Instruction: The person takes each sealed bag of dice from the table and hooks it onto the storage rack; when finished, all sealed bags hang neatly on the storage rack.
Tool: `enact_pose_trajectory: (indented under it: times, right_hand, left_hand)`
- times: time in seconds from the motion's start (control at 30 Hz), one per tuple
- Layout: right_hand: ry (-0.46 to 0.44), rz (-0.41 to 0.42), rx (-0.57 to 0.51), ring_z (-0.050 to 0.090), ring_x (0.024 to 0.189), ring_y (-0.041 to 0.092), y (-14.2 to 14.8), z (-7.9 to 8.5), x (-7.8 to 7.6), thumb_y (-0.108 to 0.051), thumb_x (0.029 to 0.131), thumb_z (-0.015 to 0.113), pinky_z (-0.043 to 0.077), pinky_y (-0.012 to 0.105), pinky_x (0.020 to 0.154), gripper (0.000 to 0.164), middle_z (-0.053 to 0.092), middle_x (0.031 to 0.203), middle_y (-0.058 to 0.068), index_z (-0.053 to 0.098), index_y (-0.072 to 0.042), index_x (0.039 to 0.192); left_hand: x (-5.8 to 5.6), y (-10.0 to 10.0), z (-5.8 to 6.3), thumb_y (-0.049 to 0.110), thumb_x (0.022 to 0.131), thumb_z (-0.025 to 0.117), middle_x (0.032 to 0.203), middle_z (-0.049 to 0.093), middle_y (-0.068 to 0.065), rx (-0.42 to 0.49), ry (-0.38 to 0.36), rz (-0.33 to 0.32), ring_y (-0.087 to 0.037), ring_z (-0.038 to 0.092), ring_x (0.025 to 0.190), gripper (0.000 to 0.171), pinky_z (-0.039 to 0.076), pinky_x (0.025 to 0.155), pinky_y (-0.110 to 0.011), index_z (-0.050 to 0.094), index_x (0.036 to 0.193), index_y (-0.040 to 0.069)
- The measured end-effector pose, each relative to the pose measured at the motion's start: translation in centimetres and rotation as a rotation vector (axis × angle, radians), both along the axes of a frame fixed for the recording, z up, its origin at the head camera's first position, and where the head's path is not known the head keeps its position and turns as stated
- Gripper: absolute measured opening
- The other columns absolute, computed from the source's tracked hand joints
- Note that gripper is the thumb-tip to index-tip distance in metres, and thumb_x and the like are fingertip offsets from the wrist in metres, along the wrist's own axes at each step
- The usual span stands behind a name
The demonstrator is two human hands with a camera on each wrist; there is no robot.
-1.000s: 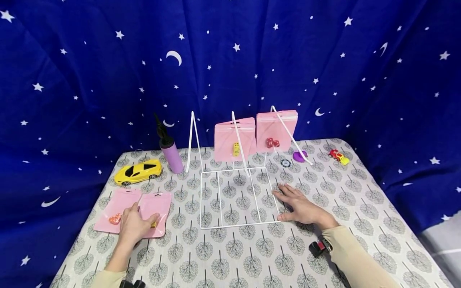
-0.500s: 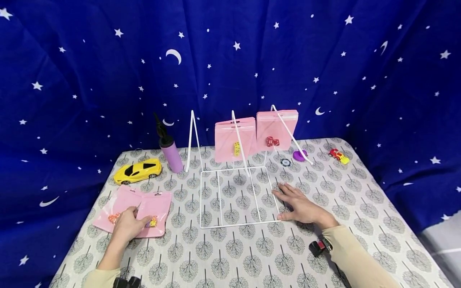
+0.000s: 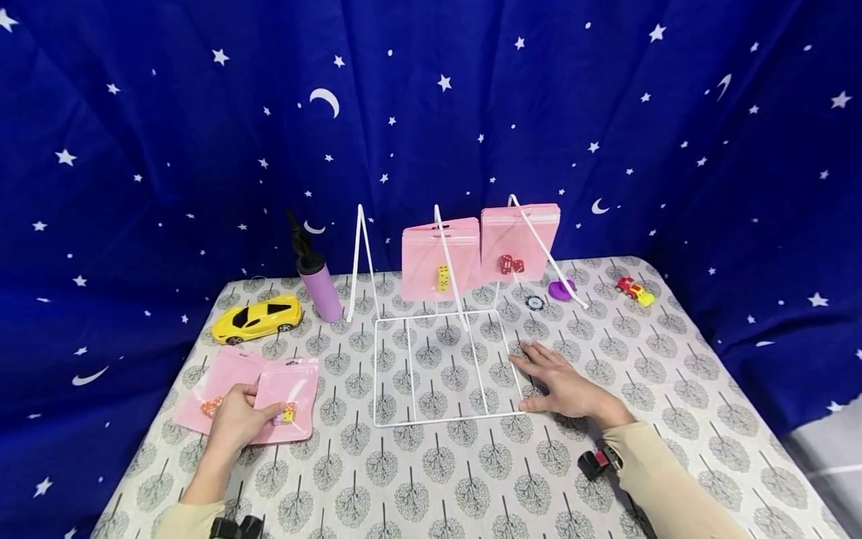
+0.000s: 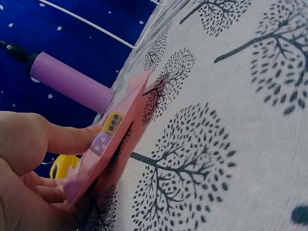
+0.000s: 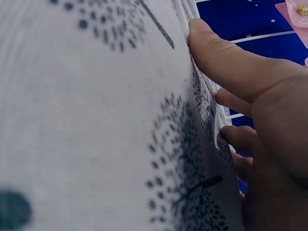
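Observation:
My left hand pinches a pink zip pouch, thumb in front and fingers behind. Yellow and purple dice show through it, beside the thumb. In the left wrist view the pouch tilts up off the cloth. A second pink pouch with orange dice lies partly under that hand. My right hand, fingers spread, rests at the right side of a white wire rack, thumb at its front corner. Pink pouches hang on the rack's middle and right arms; the left arm bears none.
Behind the pouches are a yellow toy car and a purple hand pump. Back right lie a round chip, a purple object and a small red-and-yellow toy vehicle. A blue starry curtain closes off the back.
My left hand has shifted slightly left and now pinches the right-hand pouch, whose dice have come into sight. That pouch has moved a little left over the other. The right hand stays put.

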State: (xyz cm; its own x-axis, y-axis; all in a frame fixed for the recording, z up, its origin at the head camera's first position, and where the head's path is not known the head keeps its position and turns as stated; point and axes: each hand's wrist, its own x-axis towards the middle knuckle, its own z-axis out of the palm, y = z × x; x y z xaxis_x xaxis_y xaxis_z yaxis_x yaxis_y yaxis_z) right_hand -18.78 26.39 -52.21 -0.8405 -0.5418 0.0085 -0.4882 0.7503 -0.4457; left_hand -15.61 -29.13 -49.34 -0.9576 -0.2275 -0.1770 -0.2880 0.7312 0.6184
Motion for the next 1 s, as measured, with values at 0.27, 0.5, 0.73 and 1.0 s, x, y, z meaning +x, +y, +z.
enact_pose_trajectory:
  times: [0.27,0.5,0.73,1.0]
  right_hand:
    - [-0.005,-0.001,-0.003,0.014,0.145,0.049,0.0,0.2,0.0,-0.051,0.079,0.073,0.008,0.068,0.115,0.091,0.02,0.157,0.028,0.035,-0.009,0.151]
    - [0.007,0.004,-0.007,0.015,0.144,0.05,0.0,0.2,0.1,-0.053,0.08,0.071,0.008,0.069,0.114,0.09,0.021,0.156,0.029,0.036,-0.008,0.15]
    - [0.0,0.002,-0.009,0.014,0.144,0.051,-0.1,0.4,0.1,-0.052,0.08,0.071,0.008,0.069,0.114,0.09,0.02,0.157,0.029,0.036,-0.007,0.15]
    - [-0.008,-0.001,-0.009,0.014,0.144,0.051,-0.2,0.5,0.2,-0.05,0.08,0.072,0.007,0.068,0.115,0.09,0.02,0.157,0.029,0.036,-0.006,0.15]
  left_hand:
    - [0.2,0.1,-0.3,0.024,0.076,0.082,0.084,0.066,-0.017,0.071,0.008,0.027,-0.023,0.057,0.073,0.051,0.045,0.06,-0.03,0.06,0.108,-0.009]
    - [0.7,0.3,-0.4,0.025,0.076,0.083,0.112,0.067,-0.027,0.161,0.041,0.033,-0.031,0.063,0.093,0.055,0.049,0.07,-0.027,0.062,0.116,-0.007]
    - [1.3,1.2,0.9,0.027,0.078,0.081,0.124,0.064,-0.022,0.255,0.081,-0.001,-0.029,0.062,0.105,0.057,0.053,0.088,-0.034,0.06,0.124,0.0]
    - [3.0,3.9,3.7,0.023,0.08,0.08,0.097,0.072,-0.016,0.353,0.233,-0.15,-0.009,0.065,0.069,0.039,0.058,0.063,-0.024,0.068,0.11,0.001]
